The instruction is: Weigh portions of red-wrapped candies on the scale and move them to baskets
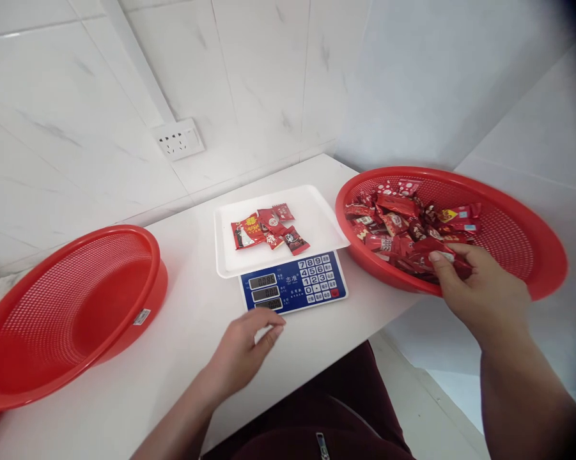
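Note:
My right hand [479, 291] reaches over the near rim of the right red basket [513, 230], thumb and fingers closed on a red candy packet [429, 248]. Beneath it lies a heap of red-wrapped candies [393, 217]. My left hand [249, 348] hovers by the front edge of the scale [295, 281], its fingers curled together and nothing visible in them. On the scale's white tray [326, 223] rest several packets, among them a larger red and yellow packet [247, 232] and a dark red one [296, 240]. The upper display seems to read 0.085.
A second red basket [81, 306] stands at the left of the white table [192, 306], with no candies visible in it. Tiled walls rise behind and to the right. A power socket [178, 138] is on the back wall. The table's front edge runs close to my body.

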A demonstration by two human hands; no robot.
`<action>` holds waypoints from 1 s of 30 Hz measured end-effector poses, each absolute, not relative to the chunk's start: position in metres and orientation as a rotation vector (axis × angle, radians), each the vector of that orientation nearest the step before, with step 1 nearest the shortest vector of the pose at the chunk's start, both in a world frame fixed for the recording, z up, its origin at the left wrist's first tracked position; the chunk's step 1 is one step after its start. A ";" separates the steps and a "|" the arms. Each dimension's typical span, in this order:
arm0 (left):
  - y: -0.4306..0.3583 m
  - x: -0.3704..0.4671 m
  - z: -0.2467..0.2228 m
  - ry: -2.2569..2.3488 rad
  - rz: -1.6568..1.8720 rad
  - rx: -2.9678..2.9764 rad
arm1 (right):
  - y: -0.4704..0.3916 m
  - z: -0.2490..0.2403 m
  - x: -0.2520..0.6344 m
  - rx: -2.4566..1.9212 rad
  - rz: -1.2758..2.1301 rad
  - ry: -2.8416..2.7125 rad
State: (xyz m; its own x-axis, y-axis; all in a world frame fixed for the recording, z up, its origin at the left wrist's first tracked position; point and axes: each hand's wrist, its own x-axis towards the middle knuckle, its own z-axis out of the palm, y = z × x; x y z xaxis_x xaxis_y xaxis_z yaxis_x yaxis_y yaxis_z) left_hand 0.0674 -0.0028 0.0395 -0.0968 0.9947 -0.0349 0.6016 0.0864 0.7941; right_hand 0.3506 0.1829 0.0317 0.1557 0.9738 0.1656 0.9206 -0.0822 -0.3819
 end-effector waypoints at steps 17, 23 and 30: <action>0.159 0.010 0.071 1.978 0.266 2.305 | 0.181 0.042 0.351 -2.078 0.320 -1.869; 0.158 0.011 0.077 1.964 0.207 2.235 | 0.181 0.040 0.352 -2.069 0.338 -1.863; 0.146 0.004 0.089 2.111 0.424 2.047 | 0.182 0.040 0.352 -2.073 0.345 -1.878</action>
State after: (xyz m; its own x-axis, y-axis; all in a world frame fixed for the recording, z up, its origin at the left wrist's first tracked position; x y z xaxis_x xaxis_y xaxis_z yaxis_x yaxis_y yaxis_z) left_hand 0.0040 0.1458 0.0894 -0.0432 0.9963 0.0745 0.9477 0.0173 0.3186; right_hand 0.3521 0.1818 0.0403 0.1056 0.9937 0.0366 0.9161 -0.0829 -0.3924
